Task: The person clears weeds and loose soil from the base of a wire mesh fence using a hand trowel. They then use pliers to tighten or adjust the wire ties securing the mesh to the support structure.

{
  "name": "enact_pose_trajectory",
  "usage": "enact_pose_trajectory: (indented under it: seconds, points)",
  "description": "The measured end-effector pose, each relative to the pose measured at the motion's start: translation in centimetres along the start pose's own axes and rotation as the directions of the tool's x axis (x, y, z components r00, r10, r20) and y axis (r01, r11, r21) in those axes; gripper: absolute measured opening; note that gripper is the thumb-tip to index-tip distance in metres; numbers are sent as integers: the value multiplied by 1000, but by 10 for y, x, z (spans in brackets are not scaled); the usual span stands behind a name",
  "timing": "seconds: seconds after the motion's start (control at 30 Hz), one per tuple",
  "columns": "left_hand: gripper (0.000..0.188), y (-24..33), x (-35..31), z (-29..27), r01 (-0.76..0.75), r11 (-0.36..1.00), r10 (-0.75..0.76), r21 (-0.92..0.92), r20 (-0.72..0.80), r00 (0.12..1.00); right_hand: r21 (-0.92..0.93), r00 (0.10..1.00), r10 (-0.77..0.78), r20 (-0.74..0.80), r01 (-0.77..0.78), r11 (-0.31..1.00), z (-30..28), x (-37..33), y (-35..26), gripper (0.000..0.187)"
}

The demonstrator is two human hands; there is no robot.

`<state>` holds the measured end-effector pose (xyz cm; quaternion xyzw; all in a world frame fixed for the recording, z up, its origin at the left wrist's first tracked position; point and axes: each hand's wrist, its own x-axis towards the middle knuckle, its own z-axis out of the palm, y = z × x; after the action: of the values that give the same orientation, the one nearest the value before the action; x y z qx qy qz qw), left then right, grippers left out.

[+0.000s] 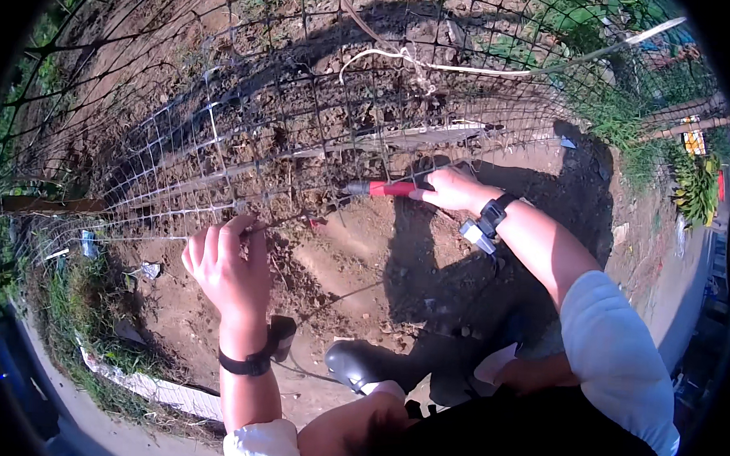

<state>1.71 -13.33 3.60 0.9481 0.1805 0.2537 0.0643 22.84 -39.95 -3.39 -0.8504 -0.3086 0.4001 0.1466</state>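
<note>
My left hand (235,267) is closed in a pinch at the lower edge of a plastic mesh netting (214,125). What lies between its fingers is hidden; a thin pale line runs from the left up to them. My right hand (458,190) is closed round one end of a red tool handle (390,189) with a dark grey ribbed end, held level close against the netting. The tool's kind cannot be made out. A black band with a small device sits on each wrist.
A pale cord (489,70) hangs across the netting's upper part. A wooden board (423,138) lies behind the mesh on the soil. At the left a wooden bar (44,205) meets the netting. My dark shoe (362,364) stands on the dirt, and a white strip (162,389) edges the grass.
</note>
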Motion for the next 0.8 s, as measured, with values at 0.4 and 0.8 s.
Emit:
enact_pose_trajectory:
  seconds: [0.4, 0.8]
  points:
    - [14, -8, 9, 1, -6, 1000, 6, -11, -80, 997, 244, 940, -270, -210, 318, 916, -20, -58, -63, 56]
    - [16, -5, 14, -10, 51, 984, -65, -168, -81, 995, -13, 970, -177, 164, 181, 983, 32, -19, -126, 38]
